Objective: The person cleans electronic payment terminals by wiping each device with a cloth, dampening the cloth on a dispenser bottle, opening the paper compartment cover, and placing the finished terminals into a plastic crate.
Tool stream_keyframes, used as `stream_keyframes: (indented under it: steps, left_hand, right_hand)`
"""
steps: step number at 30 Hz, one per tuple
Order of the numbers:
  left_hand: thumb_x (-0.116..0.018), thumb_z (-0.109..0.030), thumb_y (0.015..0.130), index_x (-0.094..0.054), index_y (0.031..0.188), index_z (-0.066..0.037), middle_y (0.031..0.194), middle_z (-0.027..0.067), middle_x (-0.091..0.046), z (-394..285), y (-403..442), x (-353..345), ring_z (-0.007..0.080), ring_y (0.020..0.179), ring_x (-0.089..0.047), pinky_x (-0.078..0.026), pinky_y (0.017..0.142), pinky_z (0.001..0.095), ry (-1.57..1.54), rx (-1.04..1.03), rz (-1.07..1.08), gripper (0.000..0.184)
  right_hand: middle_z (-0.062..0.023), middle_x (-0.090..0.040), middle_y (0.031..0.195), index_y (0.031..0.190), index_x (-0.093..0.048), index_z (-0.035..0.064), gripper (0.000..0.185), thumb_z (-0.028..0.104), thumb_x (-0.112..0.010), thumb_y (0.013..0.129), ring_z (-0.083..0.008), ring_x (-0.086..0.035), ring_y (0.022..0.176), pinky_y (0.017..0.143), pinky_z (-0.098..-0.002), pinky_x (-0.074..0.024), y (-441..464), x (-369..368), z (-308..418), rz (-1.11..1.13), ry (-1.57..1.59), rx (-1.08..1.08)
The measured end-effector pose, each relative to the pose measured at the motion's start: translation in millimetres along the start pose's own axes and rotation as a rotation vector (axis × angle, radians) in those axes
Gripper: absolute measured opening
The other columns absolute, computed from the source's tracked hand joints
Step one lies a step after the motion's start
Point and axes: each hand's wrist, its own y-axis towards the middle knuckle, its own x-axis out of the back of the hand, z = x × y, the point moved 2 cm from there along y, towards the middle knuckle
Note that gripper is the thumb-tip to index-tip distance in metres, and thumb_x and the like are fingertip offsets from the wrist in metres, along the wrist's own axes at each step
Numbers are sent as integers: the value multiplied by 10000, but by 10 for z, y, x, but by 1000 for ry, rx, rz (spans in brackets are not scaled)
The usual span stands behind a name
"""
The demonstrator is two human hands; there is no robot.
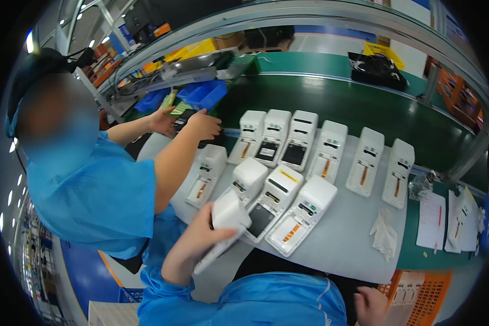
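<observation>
My left hand (196,242) grips a white payment-terminal-like device (231,213), tilted above the near edge of the grey mat (342,239). Its fingers wrap round the casing. Just beyond it lie similar white devices: one with a dark rectangular insert (259,221), one with an orange ribbon strip (292,232), and a third (248,176) partly hidden by the held one. Low at the right, by my body, my right hand (370,305) has its fingers curled, with nothing visible in them; it touches none of the devices.
A co-worker in blue (92,190) stands at the left, handling a dark object (183,120). More white devices (365,163) line the mat's far side. A white glove (384,233) lies at its right, near papers (432,220). Below stands an orange crate (426,296).
</observation>
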Motion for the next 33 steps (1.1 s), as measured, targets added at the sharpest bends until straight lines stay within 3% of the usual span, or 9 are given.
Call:
stream_keyframes:
  steps: [4, 7, 14, 17, 21, 23, 26, 30, 33]
  left_hand:
    - [-773, -186, 779, -346, 1380, 28, 1215, 127, -550, -200, -180, -845, 179, 1104, -540, -442, 942, 314, -398, 59, 433, 767]
    - [-741, -191, 834, -299, 1400, 23, 1220, 126, -534, -260, -166, -1570, 169, 1117, -529, -452, 940, 336, -602, 65, 628, 749]
    - [-699, -246, 868, -141, 1428, 2, 1397, 185, -332, -62, -135, -2273, 257, 1316, -353, -303, 1098, 427, -321, -342, 854, 829]
    - [-684, -238, 877, -48, 1447, -33, 1424, 201, -284, -25, -238, -2313, 270, 1343, -325, -324, 1085, 423, -459, 126, 975, 879]
    - [-597, -163, 927, -93, 1437, -91, 1337, 154, -400, 12, -133, -2302, 272, 1168, -514, -502, 890, 425, -660, 378, 1037, 721]
    - [-605, -179, 926, -97, 1437, -105, 1314, 163, -420, 55, -64, -2302, 241, 1061, -554, -521, 807, 387, -703, 403, 1079, 724]
    - [-615, -192, 922, -106, 1432, -117, 1273, 165, -450, 113, 11, -2334, 199, 921, -577, -524, 702, 340, -718, 495, 1054, 724]
    - [-583, -236, 937, -191, 1404, -126, 1254, 172, -477, 109, -3, -2305, 178, 849, -562, -514, 685, 297, -567, 435, 1002, 619]
    - [-675, -229, 884, 72, 1493, -128, 1180, 184, -496, 131, 31, -2307, 168, 787, -568, -519, 613, 325, -563, 384, 1020, 968]
  right_hand:
    - [-228, -202, 1542, 1504, -124, 9, 1018, 223, -799, 772, -338, -329, 1391, 1091, -414, -350, 331, -359, 133, 334, 849, 229]
    - [-209, -87, 1563, 1488, 135, 12, 1193, 225, -802, 781, -366, -286, 1408, 1095, -418, -352, 550, -507, 542, 198, 1098, 300]
    - [-150, -409, 1369, 1467, -164, 6, 851, 192, -710, 842, -235, -434, 1268, 1034, -375, -379, 485, -445, 312, 29, 1151, 43]
    - [-137, -433, 1351, 1467, -207, 2, 824, 219, -709, 851, -260, -424, 1284, 1037, -404, -386, 354, -526, 298, -122, 903, 49]
    - [-201, -470, 1388, 1454, -299, -13, 758, 229, -703, 859, -226, -500, 1251, 964, -327, -462, 276, 92, 264, 303, 340, 89]
    - [-191, -494, 1393, 1380, -451, 11, 615, 238, -693, 862, -217, -579, 1141, 904, -313, -482, 480, 474, 223, 399, 527, -383]
    - [-151, -610, 1139, 1183, -610, 48, 426, 286, -681, 837, -315, -577, 991, 833, -382, -478, 1041, 277, -166, -561, -60, -49]
    - [-159, -604, 1071, 1159, -619, 32, 345, 176, -662, 850, -334, -566, 987, 836, -371, -474, 1414, -92, -378, -423, -353, -97]
    - [-169, -610, 1062, 1124, -628, 15, 280, 89, -635, 854, -325, -584, 973, 834, -381, -478, 1377, -130, -551, -438, -222, -26]
